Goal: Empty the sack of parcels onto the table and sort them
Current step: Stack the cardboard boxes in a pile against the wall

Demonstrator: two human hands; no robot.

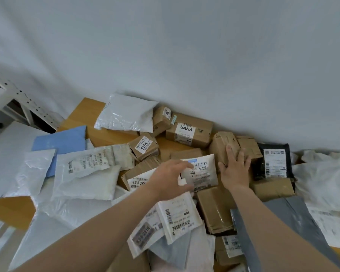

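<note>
Gripping white labelled plastic mailer (201,171): left hand (168,179); lifting straight up is advised. Beside it, right hand (235,171) lies flat on brown taped cardboard parcel (222,142).

Soft, even, cool light lay over the scene, bright enough throughout. Shadows were faint and gathered only under the piled parcels. Glare glinted on the crinkled white mailer (126,114) at the back of the bench (81,112). The left hand (169,179) was smeared by motion, as was the print on the white labelled parcel (201,171) it held. The wide lens bowed the wall (185,46) and tilted the shelf frame (24,99) at the left edge.
</note>
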